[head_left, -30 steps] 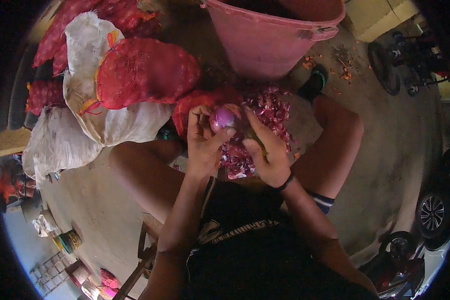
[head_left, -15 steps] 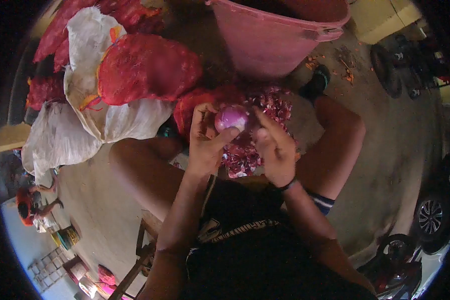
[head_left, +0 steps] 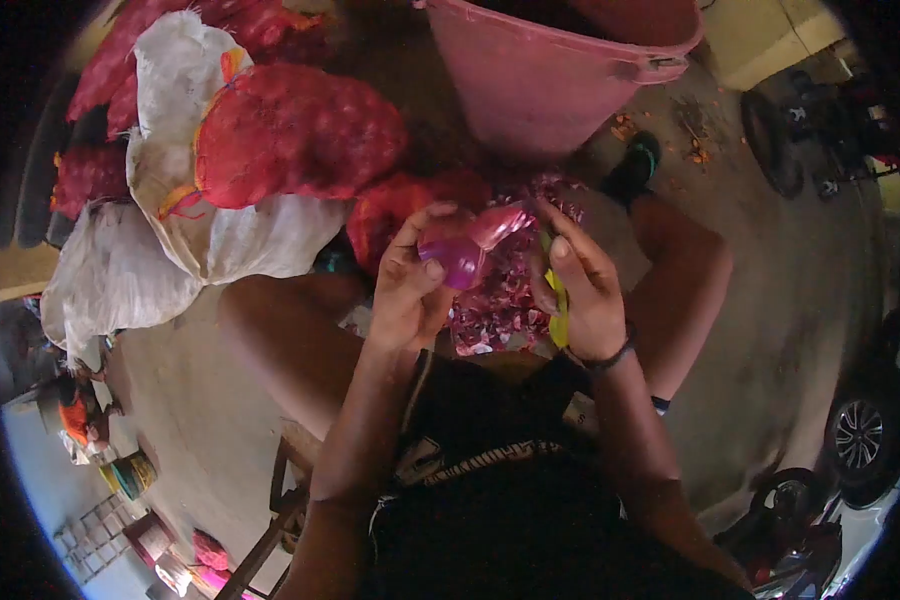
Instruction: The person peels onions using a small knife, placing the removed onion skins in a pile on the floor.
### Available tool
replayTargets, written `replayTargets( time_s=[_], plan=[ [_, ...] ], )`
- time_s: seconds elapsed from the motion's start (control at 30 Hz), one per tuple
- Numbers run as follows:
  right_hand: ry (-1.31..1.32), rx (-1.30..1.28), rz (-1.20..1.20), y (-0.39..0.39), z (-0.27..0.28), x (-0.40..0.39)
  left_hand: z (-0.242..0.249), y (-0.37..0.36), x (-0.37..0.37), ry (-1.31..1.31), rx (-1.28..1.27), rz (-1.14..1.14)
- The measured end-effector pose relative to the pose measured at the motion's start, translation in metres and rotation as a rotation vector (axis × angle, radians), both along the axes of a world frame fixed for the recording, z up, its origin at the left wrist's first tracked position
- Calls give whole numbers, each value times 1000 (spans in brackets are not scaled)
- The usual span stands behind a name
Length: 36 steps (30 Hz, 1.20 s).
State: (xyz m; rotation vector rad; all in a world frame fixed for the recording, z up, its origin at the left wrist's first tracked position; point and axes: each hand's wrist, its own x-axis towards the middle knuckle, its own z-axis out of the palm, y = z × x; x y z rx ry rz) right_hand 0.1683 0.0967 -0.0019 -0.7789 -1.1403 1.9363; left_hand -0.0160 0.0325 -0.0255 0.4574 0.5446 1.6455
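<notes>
Left grip [head_left: 406, 298] clenched on onion [head_left: 450, 254], right grip [head_left: 596, 312] around yellow tool [head_left: 558, 314]. Peel [head_left: 502, 224] stands off onion; skin looks part-removed.

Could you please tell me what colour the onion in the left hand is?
The onion is purple, shown in the head view.

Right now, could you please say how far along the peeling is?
Heaped papery purple skins suggest some onions are done. The left hand holds a round purple onion, a glossy skin strip stretching towards the right hand. That onion looks unfinished; whether the bulging red mesh sack awaits peeling is unclear.
</notes>
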Motion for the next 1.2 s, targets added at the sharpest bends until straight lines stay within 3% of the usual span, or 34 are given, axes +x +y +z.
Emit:
replayTargets(
  time_s=[0.07,0.3,0.5,0.6,0.93,1.03,1.13,1.2],
  plan=[
    [11,-17,26,6,-3,-3,-4,2,-1,-15,29,-15],
    [-102,-75,-297,31,-13,-6,-5,-3,-3,-43,40,2],
    [-410,277,-39,4,-30,10,-4,-1,-6,120,-63,42],
    [-420,735,1,-13,-26,1,0,0,1,192,-131,78],
    [-412,833,54,-6,-22,-5,-16,-1,5,272,-160,114],
    [-490,664,182,-11,-3,0,-4,-6,6,215,-185,46],
    [-536,880,-66,5,-65,3,-9,-8,0,268,-203,-29],
    [-579,487,-29,13,-66,10,-16,-3,-6,276,-132,-19]
  ],
)
